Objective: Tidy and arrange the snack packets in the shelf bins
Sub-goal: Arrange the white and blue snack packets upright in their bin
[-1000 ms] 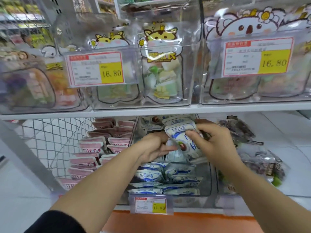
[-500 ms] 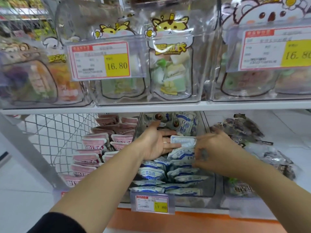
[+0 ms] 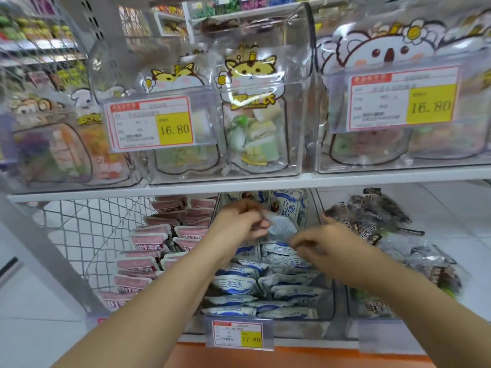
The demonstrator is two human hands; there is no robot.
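Head view, slotting step: my left hand point(image 3: 239, 224) pinches a blue-white packet point(image 3: 281, 226) above the 17.80 price tag point(image 3: 237, 334). My right hand point(image 3: 328, 244) has its fingers curled at the packet's lower corner, grip unclear. Next it probably needs tucking down upright.

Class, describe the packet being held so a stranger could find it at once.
Below the white shelf board, find the middle bin of blue-and-white packets. The left hand and right hand meet over it, holding one raised packet; it alone is gripped by fingers, not resting in the bin.
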